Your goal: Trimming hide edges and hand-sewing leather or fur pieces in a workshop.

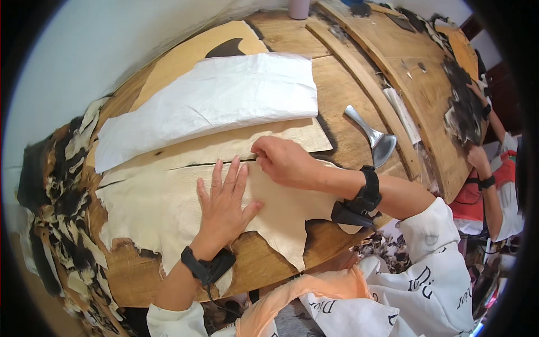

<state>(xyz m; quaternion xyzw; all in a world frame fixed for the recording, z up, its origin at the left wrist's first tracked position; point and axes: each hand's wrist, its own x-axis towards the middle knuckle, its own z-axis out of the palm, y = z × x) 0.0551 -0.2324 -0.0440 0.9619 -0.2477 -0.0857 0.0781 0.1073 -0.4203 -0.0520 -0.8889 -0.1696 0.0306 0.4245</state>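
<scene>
A pale cream pelt (pixel 151 208), skin side up with dark fur showing at its edges, lies on the wooden table before me. My left hand (pixel 223 206) is pressed flat on it, fingers spread, just below a long dark slit. My right hand (pixel 285 162) is closed in a pinch at the right end of that slit; what its fingers hold is too small and hidden to make out. Beyond the slit a second pale strip of pelt (pixel 281 133) runs partly beneath a white sheet (pixel 224 90). To the right rests a metal knife with a broad rounded blade (pixel 382 149).
Wooden strips (pixel 359 84) run along the table's right side. Fur scraps (pixel 73 230) are heaped at the left edge. A yellowish panel (pixel 174 62) lies under the white sheet, and a cup (pixel 298 8) stands at the back. A co-worker's hands (pixel 478 160) handle dark fur (pixel 463 101).
</scene>
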